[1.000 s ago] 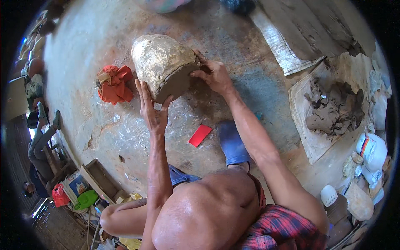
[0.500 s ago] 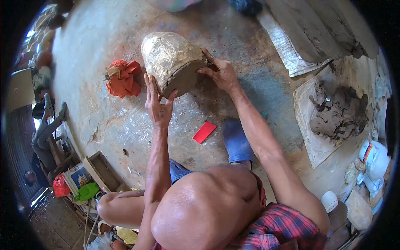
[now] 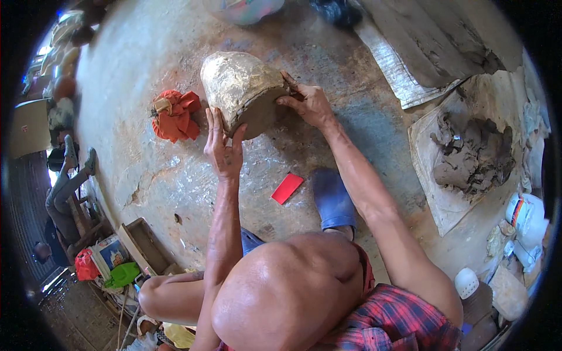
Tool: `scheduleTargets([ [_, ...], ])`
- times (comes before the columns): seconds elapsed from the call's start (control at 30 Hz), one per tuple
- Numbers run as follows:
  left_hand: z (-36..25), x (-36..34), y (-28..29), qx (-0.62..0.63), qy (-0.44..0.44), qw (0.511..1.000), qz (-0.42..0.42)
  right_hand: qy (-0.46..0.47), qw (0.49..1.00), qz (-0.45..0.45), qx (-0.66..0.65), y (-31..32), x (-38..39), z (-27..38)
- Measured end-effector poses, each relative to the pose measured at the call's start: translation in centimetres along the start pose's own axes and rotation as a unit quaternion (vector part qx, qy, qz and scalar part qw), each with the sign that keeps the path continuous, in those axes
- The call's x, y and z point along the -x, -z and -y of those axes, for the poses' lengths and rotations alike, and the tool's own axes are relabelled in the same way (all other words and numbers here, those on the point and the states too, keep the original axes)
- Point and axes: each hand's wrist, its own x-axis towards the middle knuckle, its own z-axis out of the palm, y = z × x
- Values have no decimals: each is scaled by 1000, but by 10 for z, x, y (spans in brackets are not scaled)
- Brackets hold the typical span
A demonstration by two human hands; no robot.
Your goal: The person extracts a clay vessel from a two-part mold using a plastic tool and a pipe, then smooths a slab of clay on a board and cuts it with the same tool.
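Both my hands hold a rounded, bucket-shaped form [image 3: 237, 79], its outside pale and gold-flecked. Its wide end, tilted toward me, is covered by dark grey clay [image 3: 260, 114]. My left hand [image 3: 223, 146] grips the lower left rim, fingers along the outer wall and thumb at the clay end. At the right rim, my right hand [image 3: 308, 105] has its thumb on the near side and fingers over the far edge. An orange-red cloth bundle [image 3: 175, 116] lies on the floor left of the form. Closer to me rests a flat red rectangular piece [image 3: 287, 188].
A torn heap of grey clay [image 3: 474, 153] sits on a pale sheet at the right. Wide clay slabs [image 3: 439, 41] lie beyond it. A wooden box [image 3: 143, 243] and a green plastic item [image 3: 122, 274] are at lower left. Another person's legs [image 3: 67, 181] show at far left.
The whole view has shifted slightly. My hands keep the same hold on the form, which stays in nearly the same place and tilt.
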Motion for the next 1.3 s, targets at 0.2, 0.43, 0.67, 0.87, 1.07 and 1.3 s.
scheduleTargets([
  [0.2, -2, 6, -1, -7, -11, 1000, -19, 16, 999, -13, 34, 1, -3, 7],
  [0.43, -11, 5, -11, -2, -5, 999, -38, 49, 996, -36, 66, 6, -12, 9],
  [0.67, -22, 7, -16, 5, 24, 999, -46, 73, 992, -78, 68, 1, -16, 11],
  [0.87, -22, 9, -24, -5, 9, 998, -64, 90, 984, -37, 152, 14, -28, 11],
  [1.07, -32, 9, -20, -66, 49, 995, -61, 126, 980, -109, 109, 12, -14, 33],
  [1.3, -80, -7, -16, -171, -122, 975, -69, 220, 948, -183, 139, -9, 10, 57],
])
